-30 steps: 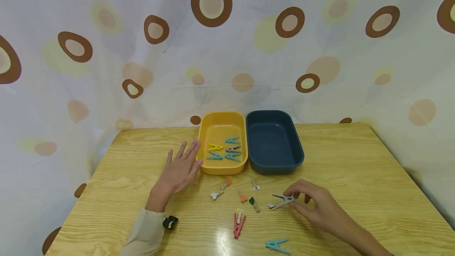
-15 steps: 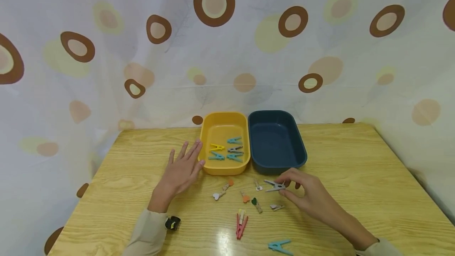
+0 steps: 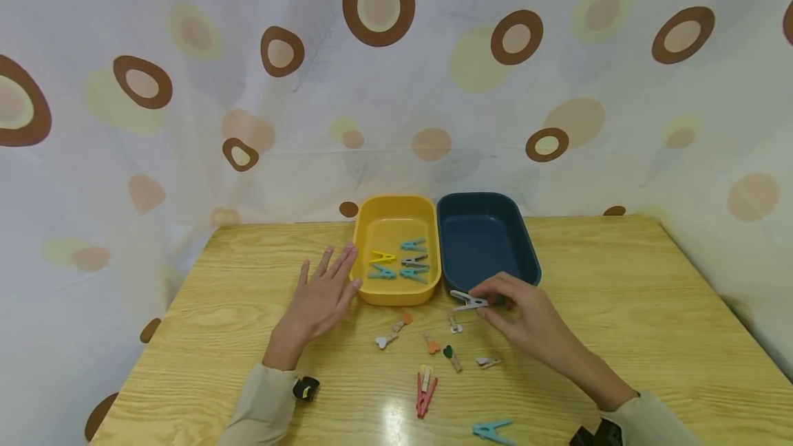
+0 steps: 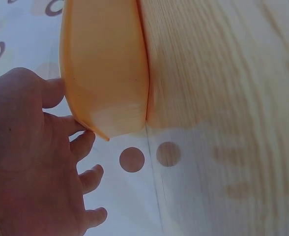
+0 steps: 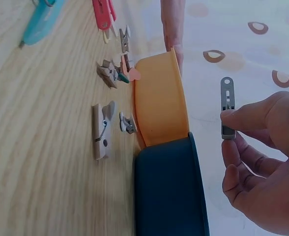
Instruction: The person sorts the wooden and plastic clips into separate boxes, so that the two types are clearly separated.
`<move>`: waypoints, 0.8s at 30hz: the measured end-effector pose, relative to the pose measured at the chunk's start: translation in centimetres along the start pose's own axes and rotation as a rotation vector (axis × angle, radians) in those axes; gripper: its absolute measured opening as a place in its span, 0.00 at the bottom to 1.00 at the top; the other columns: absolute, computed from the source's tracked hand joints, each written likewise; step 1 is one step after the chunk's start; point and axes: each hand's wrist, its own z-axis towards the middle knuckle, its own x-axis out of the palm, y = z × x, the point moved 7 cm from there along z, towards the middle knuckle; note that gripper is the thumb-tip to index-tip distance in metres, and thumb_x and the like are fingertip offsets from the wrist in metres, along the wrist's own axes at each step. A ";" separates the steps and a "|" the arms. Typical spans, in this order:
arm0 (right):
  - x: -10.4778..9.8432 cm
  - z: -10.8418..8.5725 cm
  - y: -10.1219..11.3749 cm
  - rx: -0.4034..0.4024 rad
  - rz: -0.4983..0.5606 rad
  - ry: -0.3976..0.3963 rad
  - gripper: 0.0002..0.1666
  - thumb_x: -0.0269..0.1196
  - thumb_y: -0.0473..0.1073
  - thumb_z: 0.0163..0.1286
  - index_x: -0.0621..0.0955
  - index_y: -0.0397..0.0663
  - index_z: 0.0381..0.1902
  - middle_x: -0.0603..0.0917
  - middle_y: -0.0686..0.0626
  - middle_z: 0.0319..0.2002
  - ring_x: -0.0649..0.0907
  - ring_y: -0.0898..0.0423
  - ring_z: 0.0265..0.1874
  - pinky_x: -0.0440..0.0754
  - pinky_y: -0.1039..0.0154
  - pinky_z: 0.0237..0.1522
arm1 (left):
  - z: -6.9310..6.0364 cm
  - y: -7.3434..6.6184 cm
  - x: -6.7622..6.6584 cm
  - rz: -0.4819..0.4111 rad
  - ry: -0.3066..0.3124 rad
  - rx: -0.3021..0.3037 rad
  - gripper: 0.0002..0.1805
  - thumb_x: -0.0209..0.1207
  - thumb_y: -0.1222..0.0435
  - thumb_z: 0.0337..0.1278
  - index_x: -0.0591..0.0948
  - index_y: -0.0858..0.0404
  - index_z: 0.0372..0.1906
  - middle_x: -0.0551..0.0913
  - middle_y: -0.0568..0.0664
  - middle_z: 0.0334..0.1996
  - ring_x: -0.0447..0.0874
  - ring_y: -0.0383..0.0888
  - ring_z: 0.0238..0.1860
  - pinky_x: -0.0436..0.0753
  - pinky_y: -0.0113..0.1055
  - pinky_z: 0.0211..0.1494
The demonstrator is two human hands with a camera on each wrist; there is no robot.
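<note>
My right hand (image 3: pixel 535 322) pinches a grey plastic clothespin (image 3: pixel 469 301) between thumb and fingers. It is raised above the table, by the front rim of the dark blue tray (image 3: pixel 489 284). In the right wrist view the same clothespin (image 5: pixel 227 98) stands edge-on to the camera. My left hand (image 3: pixel 317 305) has its fingers spread and touches the left rim of the yellow tray (image 3: pixel 396 298). In that tray lie a yellow clothespin (image 3: pixel 383 257), a grey one (image 3: pixel 414 261) and several light blue ones (image 3: pixel 412 244).
In front of the trays, small wooden clips with hearts lie scattered, among them a green-heart clip (image 3: pixel 453 358) and a white-heart clip (image 3: pixel 385 341). A red clothespin (image 3: pixel 425 396) and a light blue clothespin (image 3: pixel 493 431) lie nearer. A patterned curtain (image 3: pixel 396 88) hangs behind the table.
My right hand has lifted the grey clothespin off the table and carried it forward and left to the blue tray's front. A small wooden clip beneath has come into view. The left hand stays put.
</note>
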 end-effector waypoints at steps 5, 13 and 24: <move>0.5 1.1 -0.1 -0.007 0.004 0.002 0.18 0.75 0.28 0.60 0.87 0.52 0.44 0.83 0.60 0.36 0.76 0.65 0.30 0.76 0.66 0.26 | 0.1 0.1 0.1 -0.001 0.008 -0.006 0.35 0.33 0.46 0.84 0.48 0.56 0.84 0.46 0.46 0.83 0.39 0.55 0.82 0.39 0.67 0.77; 1.3 2.4 -0.1 -0.010 0.001 -0.018 0.16 0.75 0.31 0.60 0.87 0.51 0.43 0.84 0.59 0.36 0.77 0.65 0.30 0.77 0.63 0.25 | 0.2 0.1 0.2 0.010 0.022 -0.005 0.35 0.33 0.46 0.84 0.48 0.57 0.84 0.45 0.46 0.83 0.40 0.57 0.82 0.39 0.67 0.77; 1.9 4.2 -0.2 -0.028 0.028 -0.051 0.16 0.73 0.27 0.61 0.88 0.49 0.44 0.86 0.54 0.41 0.82 0.56 0.36 0.81 0.61 0.29 | 0.2 0.1 0.2 0.008 -0.011 0.002 0.35 0.34 0.46 0.84 0.50 0.58 0.84 0.48 0.48 0.83 0.42 0.57 0.82 0.42 0.68 0.77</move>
